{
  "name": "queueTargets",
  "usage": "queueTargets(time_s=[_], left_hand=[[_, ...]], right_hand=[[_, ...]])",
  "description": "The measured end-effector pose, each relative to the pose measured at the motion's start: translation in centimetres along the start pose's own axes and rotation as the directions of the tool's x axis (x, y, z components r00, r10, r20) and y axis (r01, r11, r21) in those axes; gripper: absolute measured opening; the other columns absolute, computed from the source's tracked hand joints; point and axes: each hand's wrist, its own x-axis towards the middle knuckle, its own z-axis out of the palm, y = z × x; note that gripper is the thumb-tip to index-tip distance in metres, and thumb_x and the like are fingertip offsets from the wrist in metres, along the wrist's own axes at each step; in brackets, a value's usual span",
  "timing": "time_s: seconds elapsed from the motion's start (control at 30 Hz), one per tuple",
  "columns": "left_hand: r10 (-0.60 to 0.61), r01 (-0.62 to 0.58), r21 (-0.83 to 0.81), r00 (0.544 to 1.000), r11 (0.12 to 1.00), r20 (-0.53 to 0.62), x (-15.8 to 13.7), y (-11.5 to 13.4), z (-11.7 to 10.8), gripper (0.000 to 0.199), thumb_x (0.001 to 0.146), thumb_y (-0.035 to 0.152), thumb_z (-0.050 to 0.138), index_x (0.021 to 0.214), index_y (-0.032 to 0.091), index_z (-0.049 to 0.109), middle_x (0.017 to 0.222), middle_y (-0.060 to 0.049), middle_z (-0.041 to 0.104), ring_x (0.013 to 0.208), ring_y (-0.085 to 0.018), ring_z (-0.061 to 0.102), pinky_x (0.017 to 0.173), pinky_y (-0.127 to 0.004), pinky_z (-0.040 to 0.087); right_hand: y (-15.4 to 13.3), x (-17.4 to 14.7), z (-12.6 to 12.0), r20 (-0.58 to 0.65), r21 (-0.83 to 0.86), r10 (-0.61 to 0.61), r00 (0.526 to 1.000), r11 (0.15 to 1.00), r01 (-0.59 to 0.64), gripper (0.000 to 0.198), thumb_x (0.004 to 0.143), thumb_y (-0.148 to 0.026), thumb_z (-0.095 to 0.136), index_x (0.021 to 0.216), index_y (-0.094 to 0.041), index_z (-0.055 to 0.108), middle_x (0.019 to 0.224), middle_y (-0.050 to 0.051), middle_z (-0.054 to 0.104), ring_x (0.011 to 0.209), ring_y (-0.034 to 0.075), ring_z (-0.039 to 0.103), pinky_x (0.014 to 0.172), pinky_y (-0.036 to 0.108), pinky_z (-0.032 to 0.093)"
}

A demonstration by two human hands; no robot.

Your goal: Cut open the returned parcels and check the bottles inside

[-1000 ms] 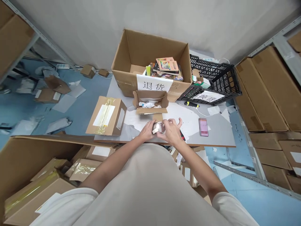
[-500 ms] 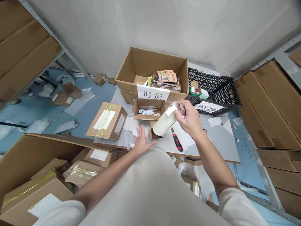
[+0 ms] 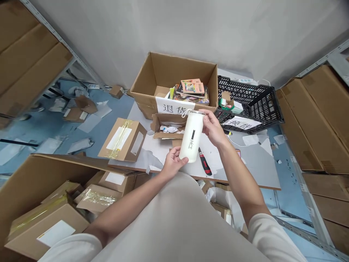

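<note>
Both hands [image 3: 172,164] [image 3: 213,128] round white bottle [image 3: 191,137], above table [image 3: 259,165].

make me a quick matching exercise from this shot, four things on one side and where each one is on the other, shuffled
Things:
1. white bottle
2. box cutter
3. stack of books
4. taped parcel

Places:
A. inside the big open carton
B. lying on the table, below the bottle
C. on the table's left end
D. held up between the left hand and right hand

Pairs: 1-D, 2-B, 3-A, 4-C
</note>
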Motion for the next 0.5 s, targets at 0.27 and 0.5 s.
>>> queueTargets(time_s=[0.27, 0.5], left_hand=[[-0.046, 0.046, -0.067, 0.999, 0.997, 0.005, -0.4, -0.2, 0.2, 0.062, 0.06, 0.047, 0.08, 0.108, 0.018, 0.055, 0.118, -0.011, 0.062, 0.102, -0.023, 0.061, 0.078, -0.03, 0.05], [-0.284, 0.367, -0.278, 0.912, 0.888, 0.297, -0.9, 1.2, 0.6, 0.063, 0.076, 0.065, 0.055, 0.116, 0.017, 0.058, 0.113, -0.015, 0.065, 0.104, -0.03, 0.061, 0.083, -0.045, 0.051]], right_hand=[[0.7, -0.6, -0.5, -0.001, 0.047, -0.013, 1.0, 0.999, 0.013, 0.051, 0.078, -0.064, 0.054, 0.118, -0.033, 0.05, 0.109, 0.002, 0.062, 0.085, 0.017, 0.062, 0.074, 0.036, 0.053], [0.2, -1.4, 0.3, 0.01, -0.038, -0.104, 0.994, 0.994, 0.105, 0.078, 0.074, -0.081, 0.031, 0.133, -0.03, 0.034, 0.13, 0.01, 0.053, 0.109, 0.028, 0.057, 0.082, 0.044, 0.049]])
